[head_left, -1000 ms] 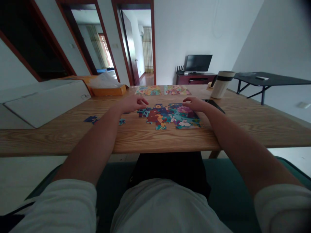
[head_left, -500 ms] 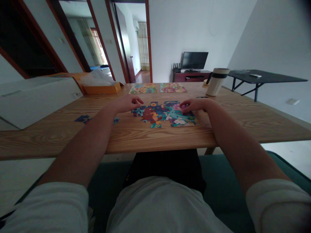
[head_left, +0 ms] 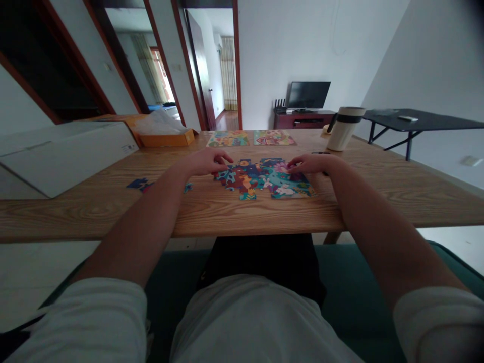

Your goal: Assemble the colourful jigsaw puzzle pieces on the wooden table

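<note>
A partly joined jigsaw puzzle (head_left: 260, 177) with white rabbits and a brown animal lies flat on the wooden table, its outline uneven on the left. My left hand (head_left: 209, 161) hovers at its upper left edge, index finger and thumb apart; no piece shows between them. On the right, the fingertips of my right hand (head_left: 308, 164) rest on the puzzle beside a pink flower, loosely bent, with nothing visible in them. Loose dark blue puzzle pieces (head_left: 138, 183) lie left of my left forearm, and a teal piece (head_left: 188, 187) shows just right of it.
Two colourful picture sheets (head_left: 228, 138) lie behind the puzzle. A white box (head_left: 71, 156) and an orange box (head_left: 164, 139) holding clear plastic stand at the left. A cream mug (head_left: 344, 132) with a dark band stands at the right, near a dark pen-like object (head_left: 320, 152).
The whole view has shifted slightly, so everything sits further right. Both hands keep nearly the same place at the puzzle; the left fingers have moved very little.
</note>
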`<state>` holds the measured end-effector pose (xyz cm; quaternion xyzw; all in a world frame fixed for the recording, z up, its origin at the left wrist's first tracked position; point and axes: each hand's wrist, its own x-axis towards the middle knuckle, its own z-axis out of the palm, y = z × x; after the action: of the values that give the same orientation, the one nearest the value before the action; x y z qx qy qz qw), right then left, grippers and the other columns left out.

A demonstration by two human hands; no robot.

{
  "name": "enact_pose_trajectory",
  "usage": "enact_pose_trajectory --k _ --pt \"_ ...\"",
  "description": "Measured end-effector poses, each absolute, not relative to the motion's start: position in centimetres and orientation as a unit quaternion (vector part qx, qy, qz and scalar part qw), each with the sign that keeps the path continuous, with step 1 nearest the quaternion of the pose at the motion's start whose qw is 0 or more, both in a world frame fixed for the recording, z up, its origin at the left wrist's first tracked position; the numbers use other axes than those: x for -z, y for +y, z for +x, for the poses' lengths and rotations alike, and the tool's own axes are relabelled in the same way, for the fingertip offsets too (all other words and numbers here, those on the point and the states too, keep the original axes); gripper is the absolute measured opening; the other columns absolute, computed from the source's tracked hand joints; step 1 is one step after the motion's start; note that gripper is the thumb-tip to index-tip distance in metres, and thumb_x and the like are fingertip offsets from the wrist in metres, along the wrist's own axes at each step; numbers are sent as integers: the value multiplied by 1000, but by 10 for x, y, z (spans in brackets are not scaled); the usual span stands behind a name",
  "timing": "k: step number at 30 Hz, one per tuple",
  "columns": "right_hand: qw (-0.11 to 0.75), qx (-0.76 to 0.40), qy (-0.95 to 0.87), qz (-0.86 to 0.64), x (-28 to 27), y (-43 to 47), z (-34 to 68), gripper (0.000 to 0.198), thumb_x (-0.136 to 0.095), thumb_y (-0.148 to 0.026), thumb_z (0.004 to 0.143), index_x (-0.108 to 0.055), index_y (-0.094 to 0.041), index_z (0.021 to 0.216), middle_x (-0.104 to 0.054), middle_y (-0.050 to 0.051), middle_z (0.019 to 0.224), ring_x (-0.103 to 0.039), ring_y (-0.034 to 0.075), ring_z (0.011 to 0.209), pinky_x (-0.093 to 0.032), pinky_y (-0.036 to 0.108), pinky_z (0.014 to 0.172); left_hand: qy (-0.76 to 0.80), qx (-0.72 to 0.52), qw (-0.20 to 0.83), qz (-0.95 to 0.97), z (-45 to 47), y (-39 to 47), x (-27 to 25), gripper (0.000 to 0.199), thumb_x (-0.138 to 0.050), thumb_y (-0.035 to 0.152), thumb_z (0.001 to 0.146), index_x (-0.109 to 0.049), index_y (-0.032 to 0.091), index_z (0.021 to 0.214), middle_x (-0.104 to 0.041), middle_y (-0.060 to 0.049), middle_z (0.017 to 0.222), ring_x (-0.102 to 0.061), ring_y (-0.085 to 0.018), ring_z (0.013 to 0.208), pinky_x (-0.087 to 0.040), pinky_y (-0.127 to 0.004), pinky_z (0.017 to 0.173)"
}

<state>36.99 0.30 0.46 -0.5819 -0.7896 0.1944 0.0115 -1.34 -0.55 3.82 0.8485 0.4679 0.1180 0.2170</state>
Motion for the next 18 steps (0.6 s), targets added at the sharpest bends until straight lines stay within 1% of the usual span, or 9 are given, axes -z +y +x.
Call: enact_pose_trajectory --k 5,10,13,18 --pt "20 -188 -792 -581 -1 7 373 43 -70 -65 78 -78 -28 100 -78 9 106 -67 37 108 -50 50 98 444 -122 256 850 -8 -10 -39 44 -70 29 82 -68 17 123 -77 -9 100 -68 -14 70 -52 -24 65" --pt "17 -186 -799 -571 3 13 375 46 -69 -67 78 -78 -30 102 -78 8 102 -68 36 105 -51 49 96 426 -126 265 856 -7 -9 -36 42 -71 32 82 -69 17 121 -77 -9 98 -69 -13 68 -53 -24 65" --pt "19 -174 -802 -571 4 15 376 47 -70 -68 76 -78 -31 103 -78 8 101 -68 36 105 -52 50 95 416 -128 266 860 -5 -8 -34 42 -72 31 80 -70 17 120 -77 -9 100 -70 -14 71 -52 -23 63" --pt "19 -174 -800 -574 5 15 376 48 -69 -69 76 -78 -29 103 -78 9 101 -68 37 105 -52 50 94 410 -124 263 864 0 -9 -33 43 -73 30 78 -71 16 119 -77 -9 96 -70 -15 72 -51 -22 62"
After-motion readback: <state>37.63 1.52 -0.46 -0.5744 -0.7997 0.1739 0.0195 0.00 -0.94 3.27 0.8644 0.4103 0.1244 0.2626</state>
